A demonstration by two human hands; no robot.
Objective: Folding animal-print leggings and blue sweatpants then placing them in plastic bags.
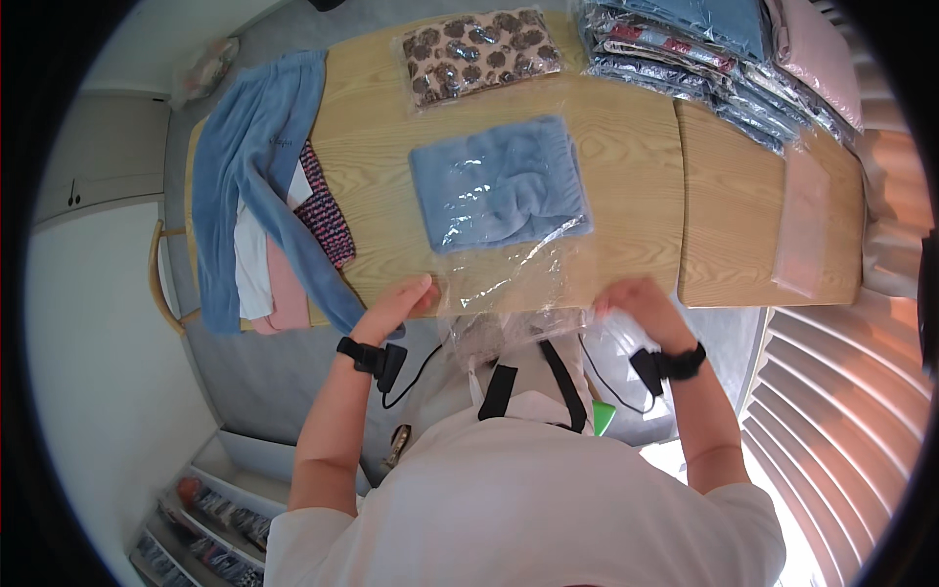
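Note:
A folded light-blue fleece garment (489,186) with a ribbed edge lies inside a clear plastic bag (509,274) on the table. The bag's loose lower part droops over the front edge toward my body. At its left side, my left hand (399,305) has its fingers curled together against the film. Across from it, my right hand (641,305) pinches the bag's right side, slightly blurred. Both wrists carry black straps with small boxes. Left of the bag, long blue fleece pants (264,166) are spread over other clothes.
Under the pants lie a pink cloth (287,284), a white cloth (252,259) and a dark pink knitted piece (326,220). A bagged patterned garment (479,54) sits at the far edge. Several bagged garments (685,49) are stacked far right. A flat pinkish bag (800,225) lies on the right table section.

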